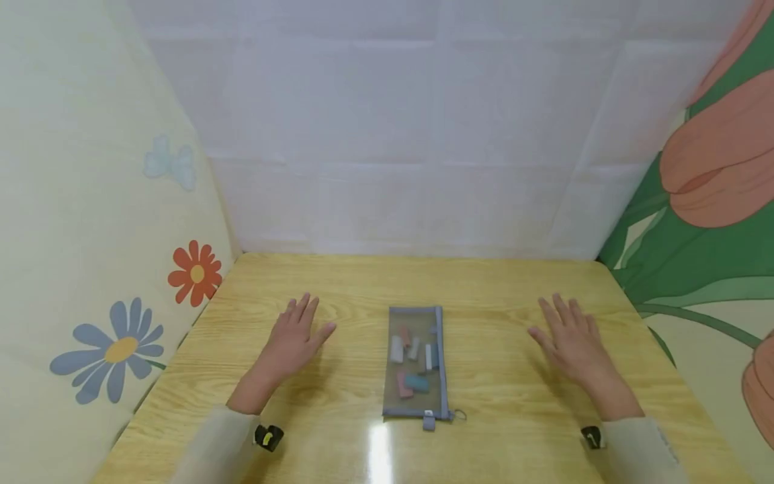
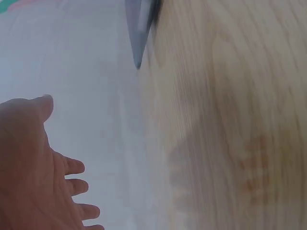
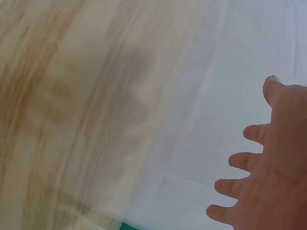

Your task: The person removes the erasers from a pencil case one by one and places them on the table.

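Note:
A grey mesh zip pouch (image 1: 417,402) lies flat in the middle of the wooden table, with several small erasers or blocks in pink, white and blue showing through it. Its zip runs down the right side, ending in a small metal ring (image 1: 460,415). To the pouch's left my left hand (image 1: 289,346) hovers over the table, fingers spread and holding nothing. My right hand (image 1: 573,346) is on the other side, palm down with its fingers apart, also holding nothing. In the left wrist view a corner of the pouch (image 2: 138,40) shows at the top.
The wooden table (image 1: 496,289) ends at a white cloth backdrop (image 1: 399,202). Flower-printed cloths hang at the left (image 1: 91,222) and right (image 1: 719,296). Both wrists wear small black devices over light sleeves.

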A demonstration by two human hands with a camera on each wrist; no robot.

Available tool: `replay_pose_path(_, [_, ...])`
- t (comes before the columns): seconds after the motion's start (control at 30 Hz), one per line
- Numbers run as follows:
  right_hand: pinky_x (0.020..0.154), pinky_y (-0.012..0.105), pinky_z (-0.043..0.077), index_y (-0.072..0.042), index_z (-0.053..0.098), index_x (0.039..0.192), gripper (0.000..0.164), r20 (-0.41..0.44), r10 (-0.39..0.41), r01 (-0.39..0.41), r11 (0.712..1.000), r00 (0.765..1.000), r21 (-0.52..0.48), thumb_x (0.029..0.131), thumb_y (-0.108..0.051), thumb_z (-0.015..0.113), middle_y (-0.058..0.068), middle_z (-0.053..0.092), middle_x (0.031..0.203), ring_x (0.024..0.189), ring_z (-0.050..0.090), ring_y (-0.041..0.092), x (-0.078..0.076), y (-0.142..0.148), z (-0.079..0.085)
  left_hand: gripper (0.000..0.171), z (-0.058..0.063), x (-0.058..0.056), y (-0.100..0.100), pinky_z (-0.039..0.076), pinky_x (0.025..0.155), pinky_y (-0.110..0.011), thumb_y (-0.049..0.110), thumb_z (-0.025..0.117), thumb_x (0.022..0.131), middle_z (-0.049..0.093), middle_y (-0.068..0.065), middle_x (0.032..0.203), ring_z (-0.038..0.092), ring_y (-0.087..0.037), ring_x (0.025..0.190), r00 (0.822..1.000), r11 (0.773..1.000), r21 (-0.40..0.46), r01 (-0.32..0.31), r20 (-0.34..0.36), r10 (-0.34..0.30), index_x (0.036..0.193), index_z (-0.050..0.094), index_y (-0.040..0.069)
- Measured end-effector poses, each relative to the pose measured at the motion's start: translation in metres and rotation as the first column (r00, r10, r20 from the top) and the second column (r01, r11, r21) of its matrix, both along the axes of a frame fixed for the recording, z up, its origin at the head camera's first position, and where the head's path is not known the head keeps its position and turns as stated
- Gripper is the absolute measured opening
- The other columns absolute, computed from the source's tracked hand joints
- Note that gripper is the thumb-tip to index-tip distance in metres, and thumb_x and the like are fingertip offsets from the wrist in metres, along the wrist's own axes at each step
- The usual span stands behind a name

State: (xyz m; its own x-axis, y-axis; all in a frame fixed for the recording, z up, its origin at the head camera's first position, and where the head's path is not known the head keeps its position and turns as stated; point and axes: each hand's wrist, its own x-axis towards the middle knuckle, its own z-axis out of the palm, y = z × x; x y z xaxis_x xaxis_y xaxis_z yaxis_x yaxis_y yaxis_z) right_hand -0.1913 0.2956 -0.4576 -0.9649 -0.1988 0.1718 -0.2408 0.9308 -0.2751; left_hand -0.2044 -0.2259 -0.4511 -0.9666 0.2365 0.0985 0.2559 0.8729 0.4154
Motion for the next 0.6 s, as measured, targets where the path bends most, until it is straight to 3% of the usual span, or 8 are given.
replay_pose_path(0.2, [0.110, 0.077, 0.014, 0.000, 0.031, 0.156, 0.071, 0.011, 0.014, -0.014, 1.000, 1.000, 0.012, 0.105, -0.046, 0.046, 0.034, 0.022, 0.160, 0.145, 0.016, 0.057, 0.006, -0.014, -0.003, 0.080, 0.000, 0.007, 0.025, 0.013, 0.118, -0.069, 0.054, 0.042, 0.104, 0.017, -0.024, 0.166, 0.009, -0.049, 0.151, 0.998, 0.998, -0.046, 0.050, -0.030, -0.051, 0.158, 0.026, -0.003])
replay_pose_path(0.33, [0.111, 0.076, 0.015, 0.000, 0.033, 0.156, 0.070, 0.008, 0.027, -0.027, 0.999, 1.000, 0.024, 0.104, -0.045, 0.047, 0.033, 0.023, 0.160, 0.144, 0.018, 0.057, 0.008, -0.020, -0.004, 0.079, 0.002, 0.013, 0.038, 0.012, 0.119, -0.067, 0.053, 0.044, 0.103, 0.018, -0.022, 0.166, 0.010, -0.047, 0.152, 0.995, 0.995, -0.025, 0.096, -0.024, -0.096, 0.157, 0.028, -0.002])
replay_pose_path(0.6, [0.111, 0.076, 0.016, -0.001, 0.034, 0.156, 0.069, -0.001, 0.050, -0.050, 0.998, 0.999, 0.030, 0.104, -0.045, 0.047, 0.032, 0.023, 0.160, 0.145, 0.018, 0.057, 0.009, -0.028, -0.007, 0.076, -0.003, 0.014, 0.055, 0.012, 0.119, -0.068, 0.052, 0.045, 0.103, 0.016, -0.022, 0.167, 0.009, -0.047, 0.152, 0.979, 0.979, -0.038, 0.201, -0.023, -0.202, 0.157, 0.031, 0.000])
